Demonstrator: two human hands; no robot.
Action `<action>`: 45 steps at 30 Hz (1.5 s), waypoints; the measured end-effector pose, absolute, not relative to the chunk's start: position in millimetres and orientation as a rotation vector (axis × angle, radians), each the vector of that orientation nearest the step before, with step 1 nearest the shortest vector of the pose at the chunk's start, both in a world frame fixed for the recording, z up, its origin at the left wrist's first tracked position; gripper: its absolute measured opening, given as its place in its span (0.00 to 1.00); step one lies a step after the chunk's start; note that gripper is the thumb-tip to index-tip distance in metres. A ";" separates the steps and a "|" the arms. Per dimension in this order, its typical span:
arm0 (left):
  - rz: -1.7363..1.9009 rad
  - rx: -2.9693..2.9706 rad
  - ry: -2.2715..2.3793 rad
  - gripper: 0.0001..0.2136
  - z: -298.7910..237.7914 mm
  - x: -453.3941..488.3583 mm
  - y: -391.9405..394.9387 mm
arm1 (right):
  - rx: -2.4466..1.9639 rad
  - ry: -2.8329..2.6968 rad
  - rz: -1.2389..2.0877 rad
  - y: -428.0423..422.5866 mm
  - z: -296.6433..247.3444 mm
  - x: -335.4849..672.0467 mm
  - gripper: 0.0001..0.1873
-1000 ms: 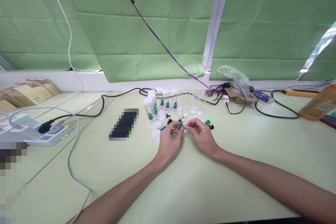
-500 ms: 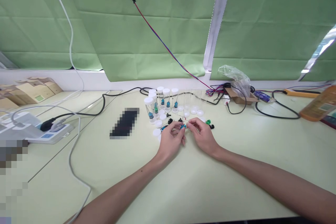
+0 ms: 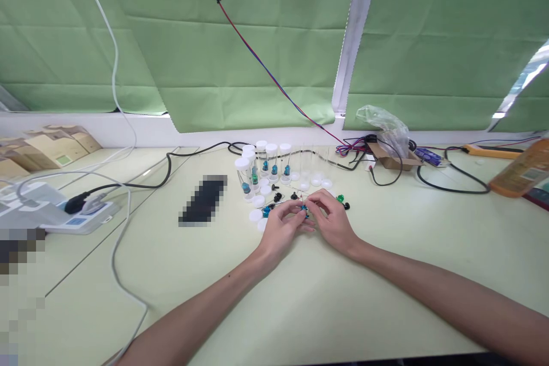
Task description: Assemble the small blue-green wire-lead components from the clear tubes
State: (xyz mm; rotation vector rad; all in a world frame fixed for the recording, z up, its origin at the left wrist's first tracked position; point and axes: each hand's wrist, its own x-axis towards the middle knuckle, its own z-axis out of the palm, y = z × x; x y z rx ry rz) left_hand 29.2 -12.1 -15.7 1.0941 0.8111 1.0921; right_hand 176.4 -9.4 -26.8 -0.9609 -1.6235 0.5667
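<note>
My left hand and my right hand meet fingertip to fingertip over the pale green table. Both pinch a small blue component with thin wire leads. Behind the hands stand several clear vials with white caps, some holding blue or green parts. Loose white caps, small black parts and a green part lie around the fingers.
A black cable runs left to a plug on a power strip. A white cable loops at the left. A plastic bag over a small box and wires sit at the back right. An orange object lies at the right edge.
Both hands have closed in a little toward each other and shifted slightly right, still working the small blue component between their fingertips.
</note>
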 end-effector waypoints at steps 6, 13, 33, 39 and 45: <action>1.069 1.084 0.723 0.14 -19.1 28.9 -11.2 | -0.941 -1.603 0.610 -7.7 -28.9 177.3 0.07; 1.062 1.039 0.709 0.13 -16.6 29.2 -12.0 | -0.959 -1.580 0.668 -5.9 -28.6 177.3 0.08; 1.075 0.883 0.723 0.10 -14.2 28.6 -12.0 | -0.896 -1.519 0.830 1.3 -30.4 178.7 0.11; 1.076 0.874 0.725 0.09 -13.3 28.6 -12.5 | -0.889 -1.518 0.840 1.9 -30.9 178.7 0.11; 1.092 0.874 0.740 0.09 -13.3 28.4 -12.5 | -0.908 -1.523 0.840 1.7 -29.5 178.4 0.12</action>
